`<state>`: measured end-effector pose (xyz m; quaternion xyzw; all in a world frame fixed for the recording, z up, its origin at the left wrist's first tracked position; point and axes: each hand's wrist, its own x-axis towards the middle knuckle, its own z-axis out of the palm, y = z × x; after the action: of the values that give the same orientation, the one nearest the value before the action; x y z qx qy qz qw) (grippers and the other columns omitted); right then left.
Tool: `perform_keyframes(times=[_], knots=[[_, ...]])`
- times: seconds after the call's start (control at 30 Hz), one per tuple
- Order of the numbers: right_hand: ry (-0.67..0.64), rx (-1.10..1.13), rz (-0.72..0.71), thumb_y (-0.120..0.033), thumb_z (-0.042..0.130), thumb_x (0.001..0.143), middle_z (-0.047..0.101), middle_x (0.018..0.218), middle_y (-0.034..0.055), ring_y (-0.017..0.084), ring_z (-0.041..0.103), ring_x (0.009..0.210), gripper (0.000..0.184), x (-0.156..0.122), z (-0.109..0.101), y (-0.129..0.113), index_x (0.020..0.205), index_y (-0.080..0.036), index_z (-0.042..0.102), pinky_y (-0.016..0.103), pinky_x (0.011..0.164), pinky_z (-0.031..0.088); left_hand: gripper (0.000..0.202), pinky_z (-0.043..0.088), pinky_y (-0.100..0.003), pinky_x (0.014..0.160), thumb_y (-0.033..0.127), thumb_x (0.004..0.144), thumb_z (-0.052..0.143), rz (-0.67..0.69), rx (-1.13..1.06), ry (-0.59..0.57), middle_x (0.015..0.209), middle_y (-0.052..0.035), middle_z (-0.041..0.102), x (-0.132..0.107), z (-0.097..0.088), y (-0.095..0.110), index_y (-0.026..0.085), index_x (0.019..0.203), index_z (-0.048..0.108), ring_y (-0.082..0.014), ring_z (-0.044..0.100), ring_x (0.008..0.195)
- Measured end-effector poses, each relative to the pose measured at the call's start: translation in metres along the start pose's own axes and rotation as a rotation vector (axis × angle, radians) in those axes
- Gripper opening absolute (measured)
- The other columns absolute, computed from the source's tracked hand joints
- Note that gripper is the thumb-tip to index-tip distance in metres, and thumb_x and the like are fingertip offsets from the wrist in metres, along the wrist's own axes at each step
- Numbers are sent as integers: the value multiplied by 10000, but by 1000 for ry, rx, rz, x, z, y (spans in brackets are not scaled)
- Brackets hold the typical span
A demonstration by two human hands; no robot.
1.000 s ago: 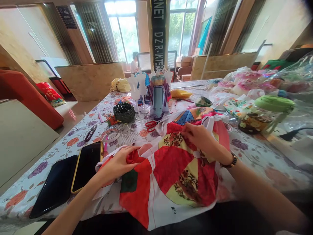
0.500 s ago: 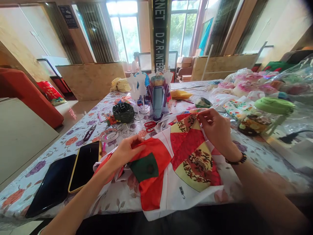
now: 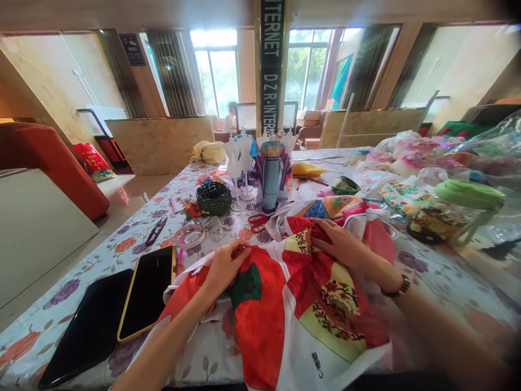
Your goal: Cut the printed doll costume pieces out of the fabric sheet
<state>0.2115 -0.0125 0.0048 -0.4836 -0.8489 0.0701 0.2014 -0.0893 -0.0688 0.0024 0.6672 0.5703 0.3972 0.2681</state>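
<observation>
A printed cloth (image 3: pixel 301 304) in red, yellow and white lies bunched over the floral table's near edge. My left hand (image 3: pixel 224 266) pinches a red fold of it on the left side, fingers closed. My right hand (image 3: pixel 341 244) rests on the cloth's upper part, its fingers gripping a fold by the yellow patch; a beaded bracelet (image 3: pixel 399 287) sits on that wrist. Behind the cloth stand small dress-form mannequins (image 3: pixel 272 168), one in a blue gown.
Two phones (image 3: pixel 146 290) lie at the left near the table edge. Beyond are a tape roll (image 3: pixel 189 235), snips (image 3: pixel 155 230), red scissors (image 3: pixel 257 220), a dark woven basket (image 3: pixel 214 197) and a green-lidded jar (image 3: pixel 448 212). Plastic bags crowd the right side. A person sits far back by the window.
My right hand has come down from a raised hold and now lies on the cloth, which has been pulled toward me. My left hand kept its pinch. The view has tilted up slightly.
</observation>
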Motion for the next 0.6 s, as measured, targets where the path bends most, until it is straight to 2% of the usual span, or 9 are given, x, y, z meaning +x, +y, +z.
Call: perform_keyframes(times=[0.13,0.27,0.33,0.4,0.47,0.53,0.6], knots=[[92,46,67,-381,461,925,615,1251,152,291,604,1144,531,3,8,-9,1396,-141,406,440,962,480,296,474,-284,775,442,783,591,-24,-218,182,864,-38,707,1,-10,2,166,858,668,-191,638,819],[176,101,112,-384,448,922,699,1094,98,275,671,993,357,3,3,-16,1174,-198,620,409,860,527,284,475,-265,738,440,761,608,-68,-335,324,818,-19,693,3,-21,9,174,849,658,-178,625,799],[253,173,183,-390,446,920,717,1045,89,272,687,943,333,2,-1,-22,1109,-204,648,403,812,543,272,477,-263,727,433,746,608,-80,-365,410,804,-12,680,4,-25,9,181,843,641,-177,619,796],[295,265,214,-386,443,920,720,1046,87,261,696,925,333,0,-3,-30,1122,-203,634,382,776,556,248,481,-269,757,416,726,616,-71,-387,556,819,-9,670,7,-30,2,191,828,620,-175,615,813],[260,301,149,-366,441,924,723,1046,74,236,703,904,325,-2,-3,-36,1158,-217,610,349,755,560,222,483,-286,788,392,715,609,-71,-418,737,835,-12,655,11,-37,-12,195,814,590,-174,608,825],[217,228,63,-344,424,934,726,1036,62,222,703,893,320,-5,-3,-37,1180,-234,596,334,757,553,194,483,-315,800,364,720,566,-90,-450,891,824,-16,624,15,-46,-29,192,804,536,-177,599,826],[244,95,39,-343,416,938,720,1053,69,231,698,905,322,-8,-7,-29,1184,-234,593,341,764,544,160,474,-348,837,325,718,541,-95,-463,989,793,-10,579,18,-57,-45,197,784,471,-185,591,845]])
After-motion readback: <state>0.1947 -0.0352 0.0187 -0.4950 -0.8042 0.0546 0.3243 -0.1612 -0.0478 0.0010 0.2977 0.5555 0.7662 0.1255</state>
